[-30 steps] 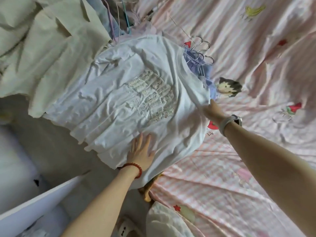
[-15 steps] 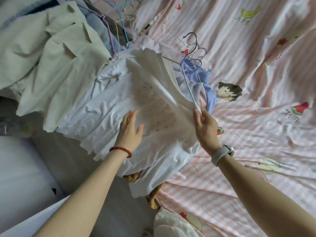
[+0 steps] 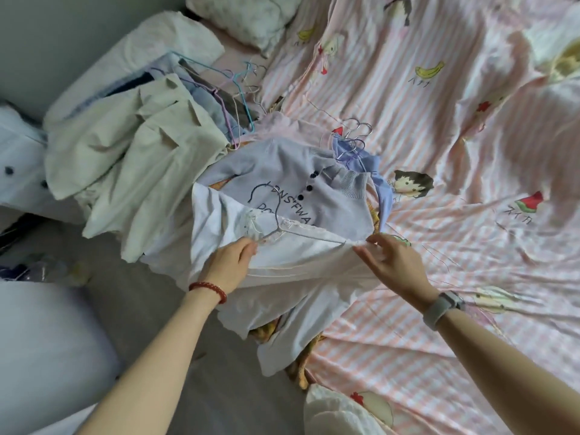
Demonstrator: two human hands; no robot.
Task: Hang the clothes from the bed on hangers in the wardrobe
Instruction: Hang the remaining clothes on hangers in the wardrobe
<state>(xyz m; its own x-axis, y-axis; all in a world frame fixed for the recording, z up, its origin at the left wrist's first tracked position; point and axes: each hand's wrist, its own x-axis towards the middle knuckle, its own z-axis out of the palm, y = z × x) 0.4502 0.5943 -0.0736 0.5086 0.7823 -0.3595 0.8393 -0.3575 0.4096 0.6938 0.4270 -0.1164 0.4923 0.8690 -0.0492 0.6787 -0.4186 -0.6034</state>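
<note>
Where clothes lie, pink striped bedsheet (image 3: 408, 127).

pink striped cartoon bedsheet (image 3: 439, 152), white pillow (image 3: 241, 17), grey floor (image 3: 150, 309)

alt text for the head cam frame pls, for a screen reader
Two hands hold a white shirt on a wire hanger over a bed's edge: the left hand grips at the collar, the right hand pinches the shoulder. Beneath lies a lavender polo; beige garments are piled left on the pink striped sheet.

Striped sheet (image 3: 439, 189) right of clothes pile open; cream jackets (image 3: 131, 171), loose hangers (image 3: 232, 98) crowd left.
</note>
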